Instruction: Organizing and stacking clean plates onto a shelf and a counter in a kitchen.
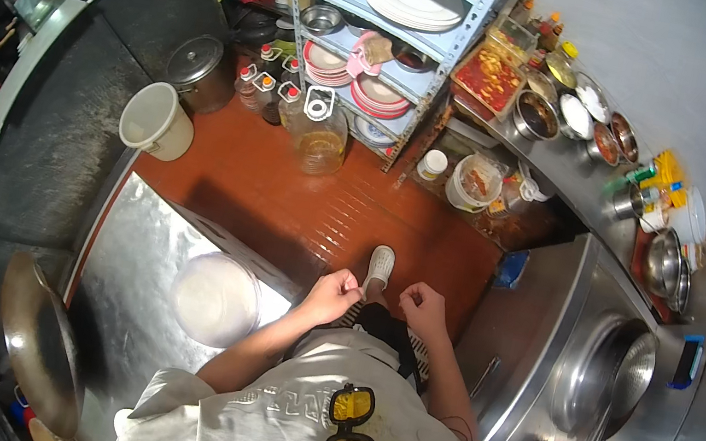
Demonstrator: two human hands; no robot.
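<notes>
My left hand [333, 298] hangs in front of my waist with its fingers curled together, and nothing shows in it. Level with it, my right hand [423, 309] is also curled, and I see nothing in its grasp. Neither hand touches a surface. Nearest my left forearm is a round tub with a pale lid or contents [216, 300], standing on a steel worktop [132, 240]. To the right of my right arm runs a steel stove counter [538, 349]. A perforated strainer ladle [635, 373] rests over a wide metal pan [580, 371] there.
Ahead, a metal shelf rack [388, 9] holds plates and bowls. Oil jugs [320, 141], a white bucket [158, 121] and a lidded pot [199, 72] stand on the red floor [249, 168]. Seasoning bowls [536, 116] line the right-hand counter. A wok [36, 336] leans at the left.
</notes>
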